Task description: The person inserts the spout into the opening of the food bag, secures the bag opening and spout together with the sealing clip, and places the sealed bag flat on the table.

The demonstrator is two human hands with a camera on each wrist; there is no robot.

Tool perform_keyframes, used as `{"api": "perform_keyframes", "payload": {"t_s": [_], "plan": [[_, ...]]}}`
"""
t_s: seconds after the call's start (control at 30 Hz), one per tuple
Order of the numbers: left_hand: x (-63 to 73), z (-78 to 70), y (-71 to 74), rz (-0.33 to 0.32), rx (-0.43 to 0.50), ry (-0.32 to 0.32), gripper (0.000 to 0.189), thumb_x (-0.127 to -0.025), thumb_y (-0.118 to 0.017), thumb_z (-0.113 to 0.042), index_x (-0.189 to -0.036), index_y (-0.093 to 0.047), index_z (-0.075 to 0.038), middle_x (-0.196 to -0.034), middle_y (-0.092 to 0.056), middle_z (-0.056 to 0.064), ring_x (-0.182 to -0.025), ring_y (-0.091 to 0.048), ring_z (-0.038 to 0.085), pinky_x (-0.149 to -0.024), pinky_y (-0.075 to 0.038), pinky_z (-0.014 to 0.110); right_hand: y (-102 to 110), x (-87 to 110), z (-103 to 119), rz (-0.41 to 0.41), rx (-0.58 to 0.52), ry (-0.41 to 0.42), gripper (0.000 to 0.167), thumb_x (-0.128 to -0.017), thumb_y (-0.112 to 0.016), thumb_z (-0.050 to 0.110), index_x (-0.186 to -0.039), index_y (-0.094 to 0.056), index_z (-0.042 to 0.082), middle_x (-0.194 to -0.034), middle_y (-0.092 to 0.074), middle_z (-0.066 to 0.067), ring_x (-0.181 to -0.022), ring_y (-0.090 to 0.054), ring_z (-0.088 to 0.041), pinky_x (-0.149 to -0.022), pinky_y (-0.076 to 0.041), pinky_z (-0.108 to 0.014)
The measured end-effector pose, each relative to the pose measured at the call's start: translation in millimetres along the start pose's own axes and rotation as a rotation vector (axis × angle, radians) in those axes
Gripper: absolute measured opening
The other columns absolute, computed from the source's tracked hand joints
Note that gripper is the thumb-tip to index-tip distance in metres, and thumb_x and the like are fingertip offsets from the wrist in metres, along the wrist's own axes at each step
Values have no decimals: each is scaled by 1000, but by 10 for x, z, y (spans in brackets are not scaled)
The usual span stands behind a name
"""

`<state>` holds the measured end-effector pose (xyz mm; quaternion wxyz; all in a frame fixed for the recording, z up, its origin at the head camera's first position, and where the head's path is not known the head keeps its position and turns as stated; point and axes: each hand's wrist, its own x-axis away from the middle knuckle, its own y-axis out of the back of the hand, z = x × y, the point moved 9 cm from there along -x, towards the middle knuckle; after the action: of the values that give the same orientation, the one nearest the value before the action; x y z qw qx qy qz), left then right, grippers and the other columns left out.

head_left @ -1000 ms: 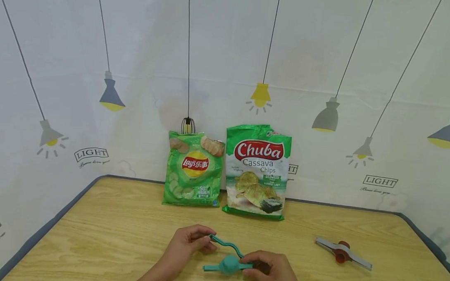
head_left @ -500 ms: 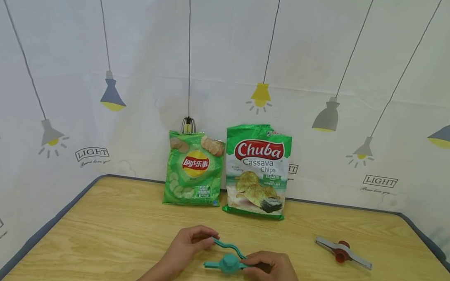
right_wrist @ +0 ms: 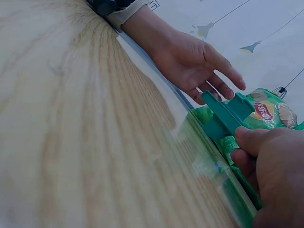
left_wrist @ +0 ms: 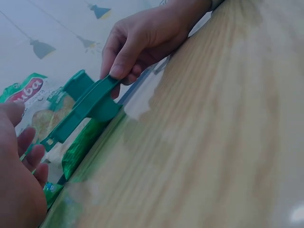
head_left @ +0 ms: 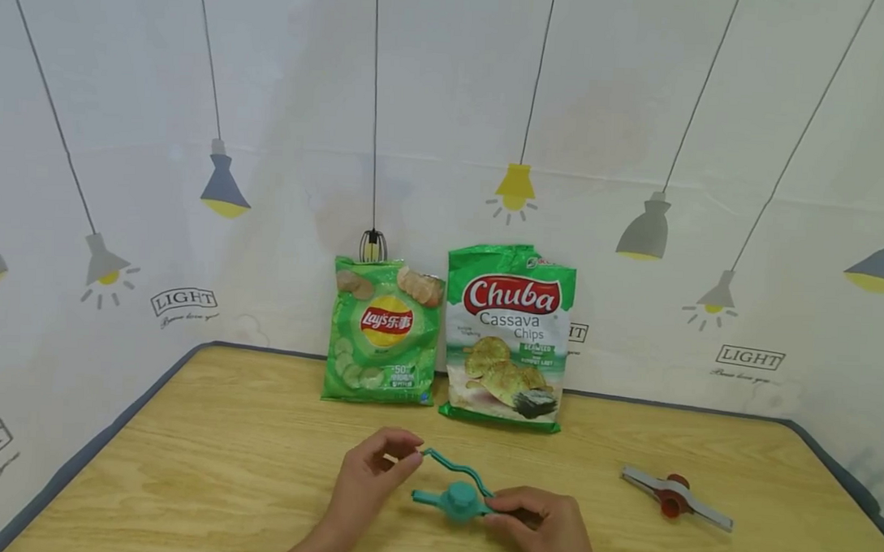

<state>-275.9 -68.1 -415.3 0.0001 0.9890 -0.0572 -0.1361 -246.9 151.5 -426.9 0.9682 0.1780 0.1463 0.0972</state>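
Note:
A teal bag-sealing clip with a round capped spout [head_left: 460, 501] is unfolded in the head view, its wavy arm [head_left: 456, 467] swung away from the straight bar. My right hand [head_left: 543, 525] pinches the clip's right end between thumb and fingers. At the far tip of the wavy arm is my left hand [head_left: 377, 473], fingertips right by it. In the right wrist view the left hand [right_wrist: 197, 64] shows its thumb and fingers spread apart behind the clip [right_wrist: 225, 116]. Left-hand fingers [left_wrist: 34, 156] appear beside the clip's slotted end [left_wrist: 51, 141] in the left wrist view.
A green Lay's bag [head_left: 381, 339] and a Chuba cassava chips bag [head_left: 508, 351] stand against the lamp-printed backdrop [head_left: 448, 106]. On the wooden table [head_left: 224, 431], a grey clip with a red spout [head_left: 674, 497] lies to the right.
Both hands and the teal clip have shifted slightly right and away from the person. The left thumb and fingers have loosened at the tip of the wavy arm. The chip bags have stayed put.

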Motion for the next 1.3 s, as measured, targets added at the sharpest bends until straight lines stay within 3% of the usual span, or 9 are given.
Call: {"api": "perform_keyframes", "payload": {"t_s": [0.23, 0.43, 0.83, 1.3], "plan": [[134, 30, -344, 266, -24, 15, 31, -89, -70, -16, -120, -64, -16, -118, -59, 7, -102, -51, 28, -76, -46, 29, 24, 0, 2, -26, 7, 11, 16, -80, -77, 17, -95, -76, 11, -93, -72, -4, -83, -69, -14, -68, -55, -29], [207, 74, -506, 413, 4, 34, 45, -86, -72, -19, -130, -60, -22, -129, -57, -1, -111, -54, 22, -92, -45, 30, 4, 2, 6, -31, -17, 45, 17, -80, -78, 19, -94, -76, 9, -91, -72, -3, -82, -69, -14, -68, -55, -30], [227, 112, -543, 440, 67, 92, 40, -87, -71, -19, -126, -65, -20, -122, -63, 0, -108, -59, 18, -87, -48, 27, -93, 40, 53, 21, -44, 9, 22, -81, -77, 23, -95, -76, 7, -92, -72, -5, -81, -69, -15, -68, -55, -27], [215, 129, -514, 412, 31, 84, 33, -87, -72, -21, -120, -69, -17, -115, -67, -1, -103, -62, 18, -83, -50, 28, -135, 69, 100, 1, -20, 22, 20, -80, -78, 24, -92, -77, 8, -89, -72, -1, -79, -69, -13, -65, -55, -26]]}}
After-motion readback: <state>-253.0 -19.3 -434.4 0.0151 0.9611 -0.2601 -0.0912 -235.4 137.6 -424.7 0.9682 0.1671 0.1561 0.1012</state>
